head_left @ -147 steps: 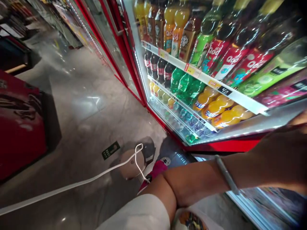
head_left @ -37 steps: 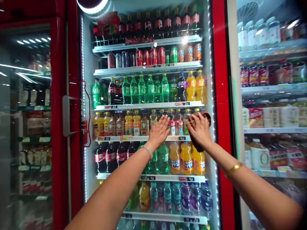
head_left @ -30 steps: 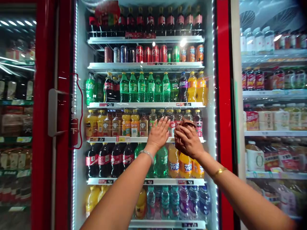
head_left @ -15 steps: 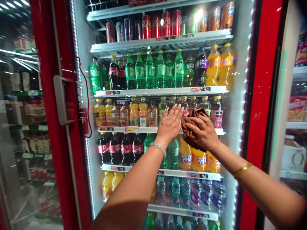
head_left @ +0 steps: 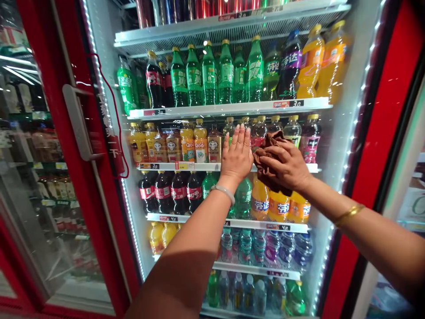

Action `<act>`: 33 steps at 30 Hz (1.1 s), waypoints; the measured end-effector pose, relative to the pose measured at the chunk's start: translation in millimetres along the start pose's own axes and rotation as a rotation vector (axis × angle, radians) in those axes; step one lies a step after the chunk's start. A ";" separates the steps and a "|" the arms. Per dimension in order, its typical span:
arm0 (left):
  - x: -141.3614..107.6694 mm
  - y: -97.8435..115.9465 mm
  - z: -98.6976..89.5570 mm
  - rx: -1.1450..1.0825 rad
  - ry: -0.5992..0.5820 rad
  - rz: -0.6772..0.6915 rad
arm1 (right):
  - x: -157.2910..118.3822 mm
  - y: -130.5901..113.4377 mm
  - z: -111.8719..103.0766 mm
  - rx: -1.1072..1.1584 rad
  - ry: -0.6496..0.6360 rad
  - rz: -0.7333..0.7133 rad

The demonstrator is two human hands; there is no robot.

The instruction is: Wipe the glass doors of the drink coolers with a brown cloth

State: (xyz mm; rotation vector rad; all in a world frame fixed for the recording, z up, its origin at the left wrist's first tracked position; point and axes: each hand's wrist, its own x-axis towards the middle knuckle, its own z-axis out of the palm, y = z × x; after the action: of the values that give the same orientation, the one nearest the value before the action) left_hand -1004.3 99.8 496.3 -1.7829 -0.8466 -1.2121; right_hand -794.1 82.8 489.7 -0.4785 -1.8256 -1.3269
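Observation:
My left hand (head_left: 237, 153) lies flat with straight fingers against the glass door of a drinks fridge, level with the juice shelf. Just to its right, my right hand (head_left: 285, 166) presses a crumpled brown cloth (head_left: 269, 153) on the same glass, its fingers bent over the folds. Behind the glass stand rows of bottles, among them green bottles (head_left: 194, 79), cola bottles (head_left: 178, 195) and orange soda bottles (head_left: 260, 199). Both forearms hide part of the lower shelves.
The fridge's red frame (head_left: 381, 115) runs down the right side. At the left is a grey door handle (head_left: 78, 122) with a red cord (head_left: 117, 115) nearby. Another glass-fronted fridge (head_left: 36, 186) stands farther left.
The view has tipped downward and come closer, so the upper cans are cut off and more low bottles show. Both hands keep nearly the same place on the glass.

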 end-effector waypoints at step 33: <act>-5.6 -9.5 -17.1 -0.150 0.121 0.238 | 60.9 -8.1 -31.9 0.280 0.013 0.498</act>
State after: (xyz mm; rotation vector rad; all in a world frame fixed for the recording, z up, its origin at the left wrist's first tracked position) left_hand -1021.2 88.5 497.0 -1.8480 -0.4692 -1.2368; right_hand -823.9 41.3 536.5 -0.7110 -1.6994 -0.7253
